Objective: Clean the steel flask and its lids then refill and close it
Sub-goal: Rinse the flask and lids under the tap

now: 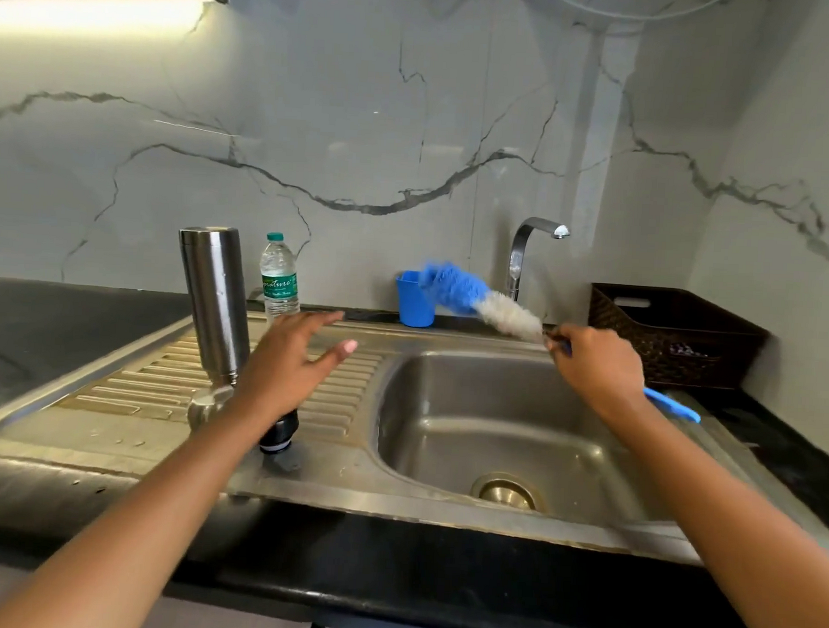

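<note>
The steel flask [214, 303] stands upside down on the ribbed drainboard [125, 385] of the sink. A steel cap [208, 406] sits at its foot. A black inner lid [279, 434] lies just right of the cap, partly hidden by my left wrist. My left hand [295, 360] hovers open above the drainboard, right of the flask, holding nothing. My right hand [592, 366] grips a bottle brush [480, 303] with blue and white bristles and a blue handle. The brush head points left, over the sink's back rim near a blue cup [413, 299].
A plastic water bottle [280, 278] with a green cap stands behind the flask. The sink basin [493, 433] is on the right, with a tap [521, 257] behind it. A dark woven basket [670, 337] sits on the black counter at the far right.
</note>
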`<act>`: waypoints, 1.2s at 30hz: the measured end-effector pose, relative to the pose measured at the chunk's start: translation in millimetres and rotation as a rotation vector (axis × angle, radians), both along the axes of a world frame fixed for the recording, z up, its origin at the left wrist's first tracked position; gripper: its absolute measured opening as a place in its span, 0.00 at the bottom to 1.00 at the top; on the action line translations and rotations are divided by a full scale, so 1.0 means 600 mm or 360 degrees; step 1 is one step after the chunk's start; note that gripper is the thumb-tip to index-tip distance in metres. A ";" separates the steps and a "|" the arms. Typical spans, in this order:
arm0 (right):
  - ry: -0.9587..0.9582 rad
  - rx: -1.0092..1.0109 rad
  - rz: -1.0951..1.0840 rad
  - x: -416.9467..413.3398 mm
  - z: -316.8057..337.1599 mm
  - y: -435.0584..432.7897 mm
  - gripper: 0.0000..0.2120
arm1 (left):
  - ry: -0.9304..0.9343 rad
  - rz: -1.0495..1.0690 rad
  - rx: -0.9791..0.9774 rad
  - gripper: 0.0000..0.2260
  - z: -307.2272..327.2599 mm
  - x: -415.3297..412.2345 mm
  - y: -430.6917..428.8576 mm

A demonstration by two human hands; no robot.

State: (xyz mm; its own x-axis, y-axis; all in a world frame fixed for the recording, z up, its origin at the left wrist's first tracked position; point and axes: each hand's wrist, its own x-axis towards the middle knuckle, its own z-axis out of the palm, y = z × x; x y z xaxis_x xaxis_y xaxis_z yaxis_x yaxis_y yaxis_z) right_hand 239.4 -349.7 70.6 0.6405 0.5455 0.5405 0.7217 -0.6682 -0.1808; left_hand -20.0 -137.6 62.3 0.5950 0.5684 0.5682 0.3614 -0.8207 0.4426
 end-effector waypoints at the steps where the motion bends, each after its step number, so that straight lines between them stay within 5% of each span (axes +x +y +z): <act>1: -0.0089 -0.0017 -0.0026 0.002 0.021 0.008 0.11 | 0.0061 0.0014 0.0050 0.25 -0.005 0.028 -0.004; 7: -0.0563 -0.0385 -0.0214 0.041 0.167 0.121 0.10 | 0.0769 0.0314 -0.0059 0.23 -0.059 0.147 0.047; 14: -0.0980 -0.0775 -0.0224 0.091 0.253 0.274 0.09 | 0.1131 0.0486 -0.0134 0.21 -0.110 0.171 0.085; 20: -0.1160 -0.0968 -0.0150 0.133 0.279 0.368 0.06 | 0.1153 0.0482 -0.0115 0.20 -0.111 0.175 0.088; 26: -0.1235 -0.1117 -0.0138 0.171 0.258 0.461 0.14 | 0.1117 0.0499 -0.0101 0.20 -0.119 0.177 0.095; 36: -0.0939 -0.0925 -0.0037 0.230 0.206 0.517 0.17 | 0.1084 0.0501 -0.0096 0.20 -0.124 0.179 0.099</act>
State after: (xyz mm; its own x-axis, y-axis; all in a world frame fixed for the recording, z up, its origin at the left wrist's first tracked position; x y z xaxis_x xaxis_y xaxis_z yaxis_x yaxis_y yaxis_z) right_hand 377.2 -39.4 194.4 0.3542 0.8318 0.4274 0.5748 -0.5542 0.6021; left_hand 87.1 -78.3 -12.1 0.6078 0.7884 0.0951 0.7850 -0.6146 0.0780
